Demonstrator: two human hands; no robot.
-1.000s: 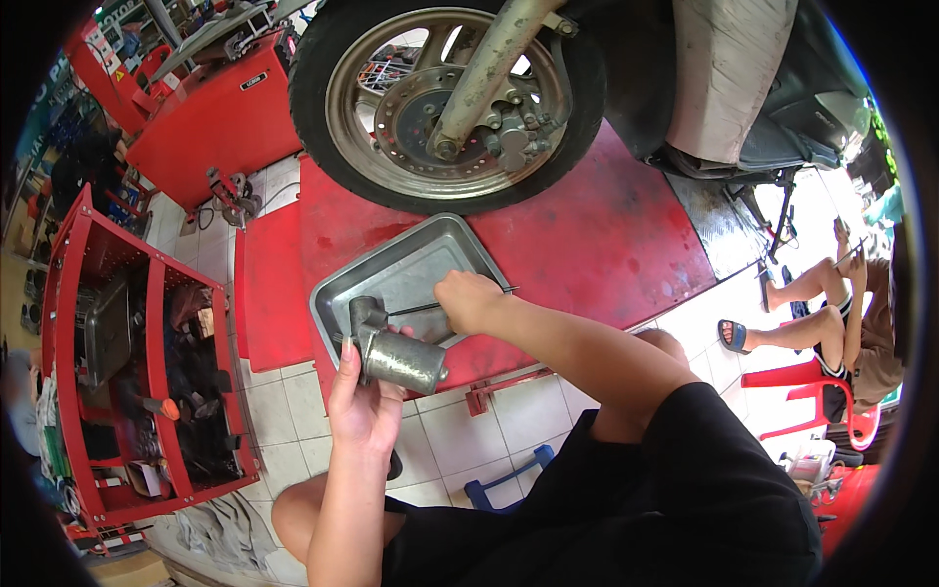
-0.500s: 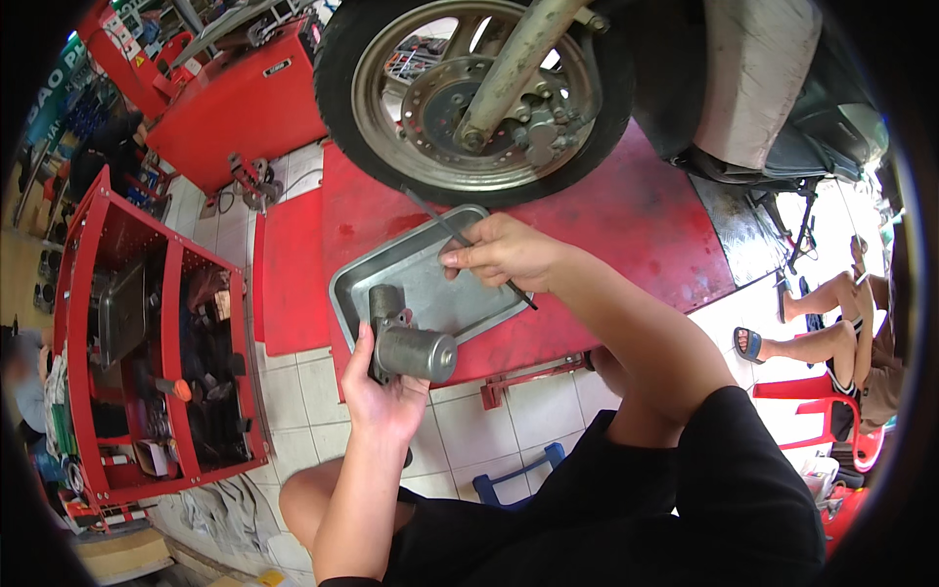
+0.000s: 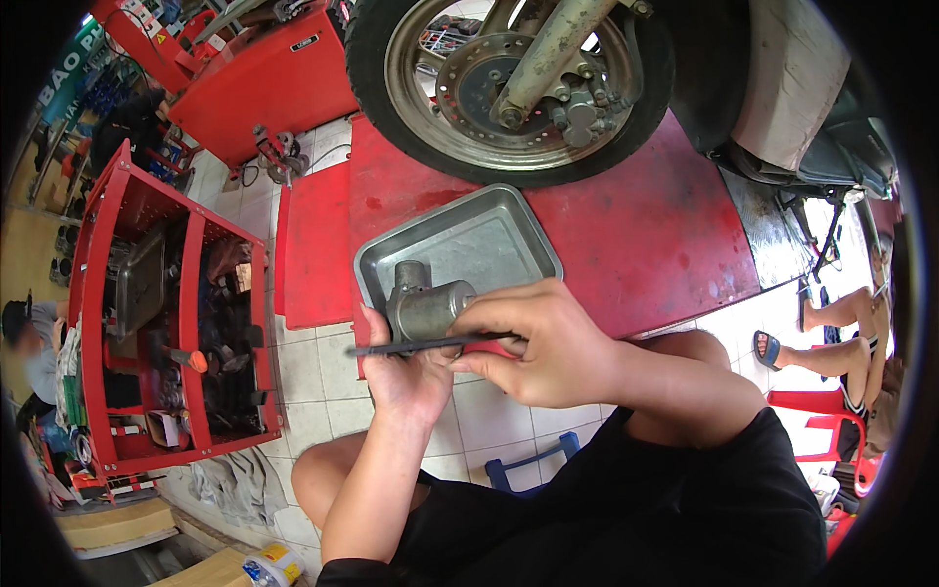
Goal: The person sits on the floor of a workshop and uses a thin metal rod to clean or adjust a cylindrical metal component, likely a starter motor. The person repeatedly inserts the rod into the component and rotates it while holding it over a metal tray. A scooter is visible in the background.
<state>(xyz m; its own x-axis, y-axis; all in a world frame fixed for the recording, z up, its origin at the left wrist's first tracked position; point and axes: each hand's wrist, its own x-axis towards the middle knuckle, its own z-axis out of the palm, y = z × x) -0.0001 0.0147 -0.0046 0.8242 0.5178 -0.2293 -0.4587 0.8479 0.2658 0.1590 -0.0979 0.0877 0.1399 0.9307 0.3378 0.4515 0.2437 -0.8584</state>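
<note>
Metal cylinder [image 3: 430, 311]: cradled in the left hand [image 3: 406, 389], with a short neck at the far end, overlapping in view the near left corner of the grey tray [image 3: 509, 245]; contact with it, cannot tell.
Left hand grip: palm up, partly curled around the cylinder, thumb raised at the left side, most fingers hidden.
Right hand [image 3: 558, 342]: pinched nearly closed on the right end of a dark rod [image 3: 391, 348].
Rod position: crosswise before the left palm, on the near side of the cylinder.
Tray place: on the red platform [image 3: 646, 215], just short of the wheel [image 3: 391, 127].
Shelf cart [image 3: 191, 323]: red, off to the left.
</note>
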